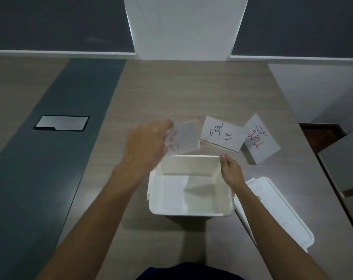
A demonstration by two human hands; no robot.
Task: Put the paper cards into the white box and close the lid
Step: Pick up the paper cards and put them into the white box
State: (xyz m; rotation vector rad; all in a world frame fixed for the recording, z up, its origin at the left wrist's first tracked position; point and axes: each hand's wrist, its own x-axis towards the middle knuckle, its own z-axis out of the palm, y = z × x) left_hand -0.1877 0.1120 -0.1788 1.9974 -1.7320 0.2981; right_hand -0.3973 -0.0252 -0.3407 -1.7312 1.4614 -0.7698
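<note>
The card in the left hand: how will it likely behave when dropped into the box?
The card, pinched at one edge by the left hand, looks thin and flat, so probably light and somewhat floppy. Over the open white box it would likely flutter down, not drop straight.

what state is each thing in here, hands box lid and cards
white box: open, at least one sheet lying inside
lid: off, resting on the table right of the box
left hand: holding a blurred card above the box's far edge
right hand: on the box's right rim
middle card: flat on the table
right card: flat on the table
</note>
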